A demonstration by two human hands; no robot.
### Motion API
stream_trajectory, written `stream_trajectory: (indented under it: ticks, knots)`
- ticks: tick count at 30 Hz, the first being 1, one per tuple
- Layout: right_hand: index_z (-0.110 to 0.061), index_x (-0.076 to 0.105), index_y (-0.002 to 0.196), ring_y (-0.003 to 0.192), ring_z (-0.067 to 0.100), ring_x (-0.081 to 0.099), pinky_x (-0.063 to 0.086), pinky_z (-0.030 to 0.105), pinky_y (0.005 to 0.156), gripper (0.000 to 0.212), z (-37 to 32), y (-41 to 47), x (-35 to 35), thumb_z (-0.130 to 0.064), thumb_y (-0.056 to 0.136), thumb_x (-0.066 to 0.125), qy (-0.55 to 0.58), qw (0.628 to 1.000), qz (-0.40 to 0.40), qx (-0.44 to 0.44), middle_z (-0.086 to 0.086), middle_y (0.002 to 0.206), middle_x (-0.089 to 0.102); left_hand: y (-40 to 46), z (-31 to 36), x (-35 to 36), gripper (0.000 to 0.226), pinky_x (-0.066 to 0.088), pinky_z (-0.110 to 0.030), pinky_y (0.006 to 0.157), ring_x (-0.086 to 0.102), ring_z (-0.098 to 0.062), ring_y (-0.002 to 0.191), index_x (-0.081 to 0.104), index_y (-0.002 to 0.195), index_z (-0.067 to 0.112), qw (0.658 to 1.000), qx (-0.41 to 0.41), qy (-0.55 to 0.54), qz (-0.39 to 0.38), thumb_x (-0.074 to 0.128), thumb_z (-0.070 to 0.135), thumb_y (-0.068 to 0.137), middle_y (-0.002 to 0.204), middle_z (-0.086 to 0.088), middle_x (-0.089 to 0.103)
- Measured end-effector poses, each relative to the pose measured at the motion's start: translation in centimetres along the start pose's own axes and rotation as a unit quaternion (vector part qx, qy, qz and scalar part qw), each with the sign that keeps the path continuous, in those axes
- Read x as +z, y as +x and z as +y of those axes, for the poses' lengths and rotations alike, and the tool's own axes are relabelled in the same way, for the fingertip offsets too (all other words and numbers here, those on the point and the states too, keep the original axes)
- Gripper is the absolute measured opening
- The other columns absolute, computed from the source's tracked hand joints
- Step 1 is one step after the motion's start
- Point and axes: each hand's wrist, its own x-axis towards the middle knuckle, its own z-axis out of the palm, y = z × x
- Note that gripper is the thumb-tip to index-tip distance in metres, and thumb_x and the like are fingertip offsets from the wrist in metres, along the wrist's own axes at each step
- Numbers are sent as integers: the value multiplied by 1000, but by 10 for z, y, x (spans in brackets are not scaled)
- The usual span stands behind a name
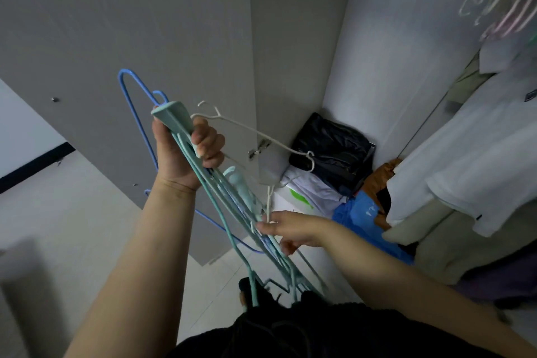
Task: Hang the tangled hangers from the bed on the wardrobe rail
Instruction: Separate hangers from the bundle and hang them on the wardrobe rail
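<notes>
A tangled bundle of hangers (220,200) hangs in front of me: several teal plastic ones, a blue wire hanger (128,96) sticking up at the left, and a white wire hanger (255,134) jutting right. My left hand (186,154) is raised and shut around the top of the bundle. Lower down, my right hand (286,231) pinches a white hanger hook at the bundle's middle. Several empty pale hangers (499,0) hang blurred at the top right inside the wardrobe; the rail itself is out of view.
The open grey wardrobe door (145,38) stands close on the left. White garments (470,166) hang at the right. A black bag (331,151), blue and orange items (363,212) lie on the wardrobe floor. Pale tiled floor (87,212) lies below.
</notes>
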Motion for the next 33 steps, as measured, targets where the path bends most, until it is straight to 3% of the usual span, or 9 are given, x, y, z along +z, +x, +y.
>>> stream_trajectory:
  ticks: [2, 4, 8, 11, 16, 21, 25, 28, 33]
  knots:
    - [-19, 50, 130, 81, 14, 64, 49, 17, 65, 47, 4, 9, 8, -47, 93, 54, -54, 993, 95, -45, 3, 119, 63, 3, -1, 1, 51, 32, -27, 49, 34, -20, 54, 55, 71, -1, 1000, -4, -10, -10, 71, 46, 79, 60, -16, 58]
    - [-16, 61, 114, 98, 20, 65, 50, 31, 88, 40, 10, 11, 8, -48, 91, 55, -82, 984, 134, -81, 7, 110, 69, 3, 1, 0, 51, 30, -27, 49, 34, -20, 54, 55, 71, -2, 1000, -9, -12, -14, 72, 46, 78, 60, -16, 58]
    - [-14, 58, 91, 70, 14, 57, 48, 26, 69, 31, 14, 5, 6, -43, 97, 47, -75, 981, 156, -85, 0, 78, 60, 2, 3, -3, 56, 31, -25, 47, 39, -19, 52, 56, 69, 0, 1000, -21, 5, -5, 70, 54, 77, 59, -13, 57]
    - [-12, 53, 101, 75, 21, 61, 54, 40, 81, 32, 17, 5, 6, -42, 98, 43, -77, 979, 169, -83, 6, 83, 64, 0, 3, -3, 61, 22, -23, 44, 30, -17, 50, 56, 65, 5, 998, -33, 56, 3, 64, 65, 76, 57, -8, 56]
    - [-22, 47, 95, 75, 12, 58, 47, 34, 79, 13, 18, -2, -10, -34, 99, 44, -158, 952, 240, -106, -14, 70, 54, -5, 7, -4, 64, 0, -25, 45, 25, -16, 49, 55, 56, 11, 995, -45, 75, 53, 61, 73, 70, 52, -4, 53]
    - [-20, 49, 109, 81, 19, 58, 47, 33, 78, 22, 15, -13, -34, -38, 96, 47, -272, 923, 258, -84, -7, 82, 58, -2, -5, -5, 66, 29, -16, 35, 24, -16, 45, 30, 61, 15, 993, -35, 37, 106, 68, 68, 69, 48, -6, 38]
    - [-27, 52, 105, 88, 22, 62, 48, 32, 79, 10, 17, -9, -32, -32, 98, 48, -228, 927, 284, -82, -3, 91, 68, 0, -7, -13, 62, 30, -22, 41, 50, -21, 59, 57, 73, 4, 998, -7, -34, 46, 62, 66, 78, 63, -10, 53]
    - [-29, 57, 101, 94, 31, 64, 48, 36, 81, 14, 17, -5, -24, -31, 99, 44, -201, 930, 290, -107, -6, 85, 68, 4, -8, -10, 72, 27, -20, 39, 49, -13, 63, 63, 75, 11, 996, 35, -21, 74, 37, 78, 78, 65, -1, 52]
    - [-12, 40, 123, 84, 30, 63, 51, 40, 78, 33, 4, -9, -21, -35, 99, 37, -185, 934, 275, -131, 9, 93, 63, 17, -8, 8, 51, 34, -16, 33, 41, -6, 52, 61, 62, 22, 974, 101, 98, 176, 80, 67, 50, 62, 9, 52]
